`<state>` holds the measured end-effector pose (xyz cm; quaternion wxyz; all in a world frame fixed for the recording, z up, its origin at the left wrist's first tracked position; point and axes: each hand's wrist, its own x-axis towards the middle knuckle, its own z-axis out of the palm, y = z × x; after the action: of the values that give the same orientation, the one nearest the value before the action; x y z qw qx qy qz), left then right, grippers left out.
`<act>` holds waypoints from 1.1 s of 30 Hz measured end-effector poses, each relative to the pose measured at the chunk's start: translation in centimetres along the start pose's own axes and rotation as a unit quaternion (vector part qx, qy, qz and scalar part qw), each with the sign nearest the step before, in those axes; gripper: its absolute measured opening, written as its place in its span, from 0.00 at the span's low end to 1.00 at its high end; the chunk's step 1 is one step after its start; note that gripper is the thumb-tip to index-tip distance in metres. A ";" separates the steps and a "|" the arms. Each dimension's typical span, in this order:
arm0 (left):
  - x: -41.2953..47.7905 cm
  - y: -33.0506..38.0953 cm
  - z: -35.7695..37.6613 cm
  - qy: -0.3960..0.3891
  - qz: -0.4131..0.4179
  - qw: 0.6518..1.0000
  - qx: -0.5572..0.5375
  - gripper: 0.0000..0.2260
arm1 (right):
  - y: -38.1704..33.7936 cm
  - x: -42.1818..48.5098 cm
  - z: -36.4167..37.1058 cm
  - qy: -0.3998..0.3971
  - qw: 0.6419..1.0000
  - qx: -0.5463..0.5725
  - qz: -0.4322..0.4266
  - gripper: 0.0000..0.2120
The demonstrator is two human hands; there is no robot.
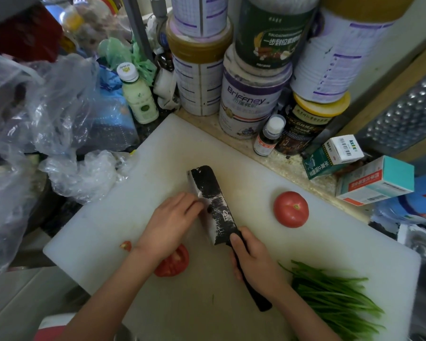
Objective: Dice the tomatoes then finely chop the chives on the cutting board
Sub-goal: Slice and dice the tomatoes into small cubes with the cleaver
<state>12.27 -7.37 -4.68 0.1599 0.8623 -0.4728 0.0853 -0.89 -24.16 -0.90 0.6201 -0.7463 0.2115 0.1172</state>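
One whole tomato (291,209) beyond right grip (255,260) holding knife (214,205).

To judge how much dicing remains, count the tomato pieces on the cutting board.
3. A whole tomato right of the knife; a cut half partly under the left hand; a small scrap near the board's left edge. More may hide beneath that hand.

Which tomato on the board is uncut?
The whole tomato right of the cleaver, stem scar up. The cut tomato by the left hand shows sliced flesh.
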 end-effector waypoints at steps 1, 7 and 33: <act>0.2 0.1 -0.3 -0.007 0.009 1.000 0.003 0.23 | 0.0 0.0 0.0 0.000 1.000 -0.010 -0.001 0.10; 0.4 1.0 -1.1 -0.038 0.005 0.999 0.018 0.24 | 0.0 0.1 0.2 0.000 0.998 -0.062 0.002 0.10; -2.5 1.6 -1.2 -0.010 -0.345 0.882 -0.320 0.16 | 1.9 0.4 2.4 0.061 0.979 -0.186 -0.056 0.08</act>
<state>9.56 -5.77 -3.95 0.4414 0.8738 -0.1486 -0.1402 -1.16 -22.12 -3.28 0.4620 -0.8651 0.1813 0.0735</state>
